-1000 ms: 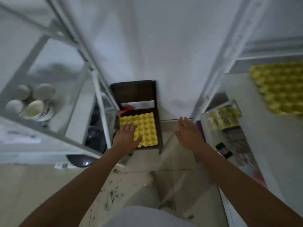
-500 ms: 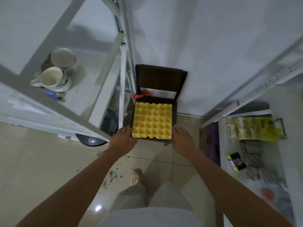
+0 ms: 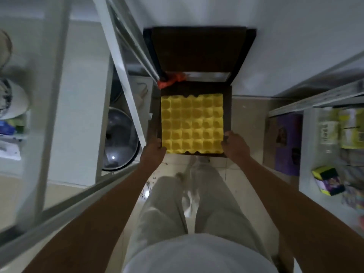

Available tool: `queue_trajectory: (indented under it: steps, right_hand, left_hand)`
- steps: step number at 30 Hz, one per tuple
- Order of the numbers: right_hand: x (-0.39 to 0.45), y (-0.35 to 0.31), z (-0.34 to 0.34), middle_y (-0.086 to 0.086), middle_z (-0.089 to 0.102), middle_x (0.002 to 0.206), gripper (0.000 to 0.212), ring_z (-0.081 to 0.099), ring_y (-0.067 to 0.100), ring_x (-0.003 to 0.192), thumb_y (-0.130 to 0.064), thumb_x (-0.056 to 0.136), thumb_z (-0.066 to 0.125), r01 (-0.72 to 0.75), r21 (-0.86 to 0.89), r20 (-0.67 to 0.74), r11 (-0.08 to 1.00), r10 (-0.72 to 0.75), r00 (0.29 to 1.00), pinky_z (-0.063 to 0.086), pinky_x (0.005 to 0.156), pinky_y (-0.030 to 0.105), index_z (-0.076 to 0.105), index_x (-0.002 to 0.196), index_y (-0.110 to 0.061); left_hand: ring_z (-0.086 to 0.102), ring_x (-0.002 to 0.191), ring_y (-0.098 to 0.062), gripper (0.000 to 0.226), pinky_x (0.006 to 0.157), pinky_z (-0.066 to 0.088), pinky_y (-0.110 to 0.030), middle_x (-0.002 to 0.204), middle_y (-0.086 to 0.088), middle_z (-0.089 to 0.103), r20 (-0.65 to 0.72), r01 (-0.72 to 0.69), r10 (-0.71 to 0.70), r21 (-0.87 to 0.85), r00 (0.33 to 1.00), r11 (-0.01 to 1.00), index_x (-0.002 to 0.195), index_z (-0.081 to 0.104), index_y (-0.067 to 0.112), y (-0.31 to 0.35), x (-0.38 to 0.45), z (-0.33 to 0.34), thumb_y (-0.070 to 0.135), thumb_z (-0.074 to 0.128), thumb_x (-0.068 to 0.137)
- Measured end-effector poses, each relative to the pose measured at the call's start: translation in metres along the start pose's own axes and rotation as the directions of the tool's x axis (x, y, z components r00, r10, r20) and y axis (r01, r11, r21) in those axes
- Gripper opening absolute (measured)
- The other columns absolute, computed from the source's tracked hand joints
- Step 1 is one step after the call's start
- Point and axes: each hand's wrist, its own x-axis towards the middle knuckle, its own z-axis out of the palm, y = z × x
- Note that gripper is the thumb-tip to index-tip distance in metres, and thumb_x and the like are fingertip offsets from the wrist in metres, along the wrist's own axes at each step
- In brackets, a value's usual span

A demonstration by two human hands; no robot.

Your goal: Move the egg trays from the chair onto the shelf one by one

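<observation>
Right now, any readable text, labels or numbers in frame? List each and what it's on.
None readable.
Yellow-green packages on the right shelf: print blurred.
Purple box: picture only, too blurred.
Small black-and-yellow box: blurred.
Egg tray and chair: no markings.

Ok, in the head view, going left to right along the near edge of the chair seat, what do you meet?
Round glass pot lid on the lower shelf → left hand → yellow moulded egg tray → right hand → purple box → small black-and-yellow box.
</observation>
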Motion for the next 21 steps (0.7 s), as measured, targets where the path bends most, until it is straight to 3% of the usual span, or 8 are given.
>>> queue_trajectory:
  steps: [3, 8, 12, 15, 18, 21]
  right_hand:
    - [0.05, 0.0, 0.017, 0.012, 0.062, 0.129, 0.046, 0.061, 0.033, 0.117, -0.028, 0.092, 0.058, -0.105, 0.051, 0.028, 0.993, 0.103, 0.994, 0.05, 0.087, 0.039, 0.052, 0.137, -0.02]
    - [0.099, 0.004, 0.05, 0.012, 0.062, 0.123, 0.042, 0.063, 0.033, 0.11, -0.032, 0.088, 0.063, -0.139, -0.015, -0.021, 0.99, 0.138, 0.99, 0.052, 0.083, 0.043, 0.055, 0.125, -0.014]
    - [0.118, 0.014, 0.068, 0.006, 0.066, 0.107, 0.015, 0.066, 0.029, 0.096, -0.021, 0.094, 0.056, -0.164, -0.074, -0.217, 0.984, 0.145, 0.965, 0.05, 0.074, 0.039, 0.059, 0.109, -0.018]
    - [0.126, 0.021, 0.072, 0.005, 0.067, 0.103, 0.017, 0.065, 0.028, 0.092, -0.02, 0.09, 0.057, -0.136, -0.092, -0.239, 0.986, 0.111, 0.965, 0.05, 0.071, 0.036, 0.062, 0.106, -0.018]
    - [0.13, 0.025, 0.072, 0.005, 0.068, 0.095, 0.014, 0.065, 0.027, 0.085, -0.019, 0.086, 0.057, -0.124, -0.06, -0.217, 0.99, 0.109, 0.97, 0.046, 0.066, 0.032, 0.063, 0.098, -0.018]
    - [0.132, 0.026, 0.07, 0.005, 0.068, 0.089, 0.011, 0.065, 0.027, 0.079, -0.017, 0.085, 0.056, -0.08, -0.099, -0.198, 0.992, 0.059, 0.978, 0.045, 0.062, 0.031, 0.062, 0.095, -0.017]
  left_hand:
    - [0.066, 0.117, -0.037, 0.038, 0.097, 0.052, -0.039, 0.127, -0.017, 0.069, 0.006, 0.043, -0.043, 0.016, 0.999, 0.999, 0.131, 0.064, 0.007, -0.002, 0.051, 0.014, 0.024, 0.056, 0.099]
    - [0.068, 0.109, -0.042, 0.03, 0.091, 0.056, -0.053, 0.113, -0.025, 0.072, -0.031, 0.161, -0.161, 0.013, 0.987, 0.987, 0.11, 0.072, 0.0, -0.024, 0.111, 0.043, 0.022, 0.061, 0.093]
    - [0.07, 0.103, -0.037, 0.039, 0.089, 0.06, -0.05, 0.111, -0.014, 0.074, -0.082, 0.2, -0.194, 0.076, 0.978, 0.977, 0.125, 0.069, 0.021, -0.024, 0.141, 0.056, 0.035, 0.064, 0.09]
    - [0.071, 0.1, -0.034, 0.03, 0.088, 0.061, -0.049, 0.106, -0.01, 0.076, -0.108, 0.222, -0.211, 0.102, 0.971, 0.97, 0.111, 0.073, 0.024, -0.025, 0.149, 0.06, 0.04, 0.065, 0.087]
    - [0.072, 0.097, -0.034, 0.029, 0.084, 0.061, -0.048, 0.103, -0.011, 0.075, -0.155, 0.237, -0.212, 0.164, 0.965, 0.957, 0.11, 0.074, 0.019, -0.024, 0.152, 0.06, 0.036, 0.062, 0.091]
    - [0.071, 0.088, -0.035, 0.027, 0.069, 0.054, -0.039, 0.094, -0.012, 0.075, -0.23, 0.223, -0.181, 0.17, 0.956, 0.96, 0.098, 0.077, 0.017, -0.021, 0.153, 0.058, 0.025, 0.052, 0.094]
